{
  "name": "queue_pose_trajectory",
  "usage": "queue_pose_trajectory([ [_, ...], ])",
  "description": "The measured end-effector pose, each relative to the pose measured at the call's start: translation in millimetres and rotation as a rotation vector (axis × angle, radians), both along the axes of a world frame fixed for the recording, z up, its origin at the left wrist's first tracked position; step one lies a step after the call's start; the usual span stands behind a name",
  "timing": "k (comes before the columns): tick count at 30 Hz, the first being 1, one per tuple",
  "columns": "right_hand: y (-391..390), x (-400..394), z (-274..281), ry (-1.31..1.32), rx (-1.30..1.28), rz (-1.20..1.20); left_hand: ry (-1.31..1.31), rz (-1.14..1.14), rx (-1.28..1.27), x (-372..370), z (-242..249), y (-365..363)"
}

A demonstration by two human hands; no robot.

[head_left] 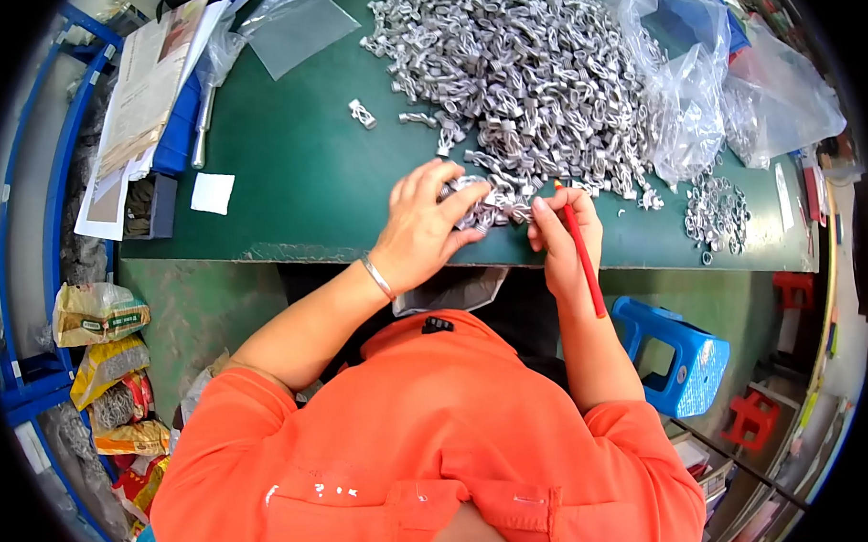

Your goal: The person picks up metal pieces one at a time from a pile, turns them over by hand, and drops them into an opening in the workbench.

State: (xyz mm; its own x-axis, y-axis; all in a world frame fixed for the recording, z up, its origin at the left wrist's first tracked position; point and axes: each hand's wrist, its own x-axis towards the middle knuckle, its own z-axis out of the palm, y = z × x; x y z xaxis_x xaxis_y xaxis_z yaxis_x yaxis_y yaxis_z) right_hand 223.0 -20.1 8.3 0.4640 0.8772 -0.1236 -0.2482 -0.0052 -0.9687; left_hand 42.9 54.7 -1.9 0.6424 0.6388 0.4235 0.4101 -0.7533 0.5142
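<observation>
My left hand (418, 224), with a metal bangle at its wrist, curls its fingers around a few small looped grey metal parts (465, 189) at the table's near edge. A slim red stick that looks like a pencil (584, 256) is held in my right hand (568, 233), slanting down past the palm. The right thumb and fingertip come close to more loose metal parts (510, 203) lying between the two hands. Behind them rises a big heap of the same looped parts (532, 76). Exactly which parts the left fingers grip is partly hidden.
On the green table (287, 171) lie a white paper square (212, 194), a single looped part (362, 114), clear plastic bags (686, 90) and a cluster of small rings (716, 213). Papers (142, 119) stand at left. A blue stool (681, 358) is at right below the table.
</observation>
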Motion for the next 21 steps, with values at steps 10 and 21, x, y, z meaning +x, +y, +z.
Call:
queue_pose_trajectory([
  [10, -21.3, -7.4, -5.5, 0.386, 0.269, 0.244, -0.451, -0.072, -0.553, 1.9, 20.4, -24.7],
  [21, -39.2, -18.0, -10.3, -0.034, 0.412, 0.156, -0.561, -0.195, -0.524, -2.3, 9.6, -37.0],
])
